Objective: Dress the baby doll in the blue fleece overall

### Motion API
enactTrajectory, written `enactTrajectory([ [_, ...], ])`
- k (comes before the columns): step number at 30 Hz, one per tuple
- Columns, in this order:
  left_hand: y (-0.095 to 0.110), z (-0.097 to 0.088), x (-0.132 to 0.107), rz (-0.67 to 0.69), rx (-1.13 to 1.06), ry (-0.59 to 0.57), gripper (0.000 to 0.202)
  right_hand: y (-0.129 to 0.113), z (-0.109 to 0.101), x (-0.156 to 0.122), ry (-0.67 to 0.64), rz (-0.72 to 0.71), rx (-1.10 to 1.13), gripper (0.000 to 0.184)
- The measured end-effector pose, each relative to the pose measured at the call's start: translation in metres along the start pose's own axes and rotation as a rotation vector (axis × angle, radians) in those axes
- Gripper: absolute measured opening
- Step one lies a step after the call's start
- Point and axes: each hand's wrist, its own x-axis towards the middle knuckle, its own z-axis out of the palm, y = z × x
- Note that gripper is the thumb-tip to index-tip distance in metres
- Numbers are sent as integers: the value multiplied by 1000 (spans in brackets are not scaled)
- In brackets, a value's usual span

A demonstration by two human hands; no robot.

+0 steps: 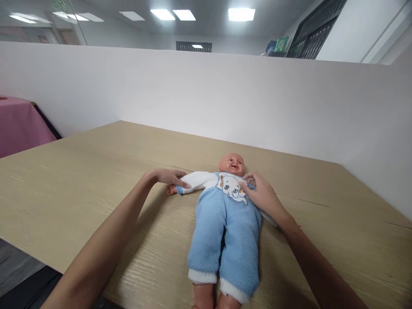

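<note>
With the doll [220,205] face-up on the table [80,184], the left hand [170,176], closed round a sleeve [198,181], should steady it gently while the right hand [262,195], fingers slightly parted, grip unclear, works lightly at the chest [230,186].

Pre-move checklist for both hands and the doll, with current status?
1. Baby doll face up on the wooden table: ok.
2. Left hand touching the white sleeve near its blue cuff: ok.
3. Right hand at the chest, beside the animal-face patch: ok.
4. Firm grip by either hand: cannot tell.
5. Doll's feet in view: not ok, lower legs run off the bottom edge.
</note>
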Motion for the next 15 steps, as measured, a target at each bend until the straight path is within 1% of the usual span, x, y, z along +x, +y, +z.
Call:
enactTrajectory([
  [2, 3, -1, 3, -7, 80, 30, 75, 17, -8, -20, 44, -21, -63, 37],
  [4, 6, -4, 5, -14, 180, 53, 73, 39, -22, -45, 48, -33, -152, 44],
  [6, 12, -7, 6, -50, 284, 78, 73, 63, -37, -75, 33, -25, -241, 49],
  [7, 17, -7, 5, -85, 346, 127, 73, 73, -45, -89, 15, -24, -270, 51],
  [8, 23, -6, 5, -122, 414, 207, 74, 83, -51, -103, 8, -23, -289, 55],
  [9, 32, -3, 5, -146, 481, 312, 74, 90, -56, -116, -7, -24, -291, 59],
  [10, 43, 3, 6, -140, 536, 435, 74, 96, -59, -127, -19, -26, -275, 63],
  [11, 56, 11, 8, -97, 569, 561, 72, 100, -60, -135, -25, -24, -250, 66],
  [12, 71, 21, 11, -12, 578, 665, 68, 102, -60, -142, -25, -19, -217, 67],
  [13, 88, 33, 15, 108, 566, 755, 63, 102, -59, -146, -16, -10, -182, 67],
  [14, 105, 46, 21, 237, 536, 835, 57, 101, -57, -148, 0, 1, -147, 64],
  [15, 122, 61, 29, 373, 518, 852, 50, 98, -55, -149, 15, 15, -113, 60],
])
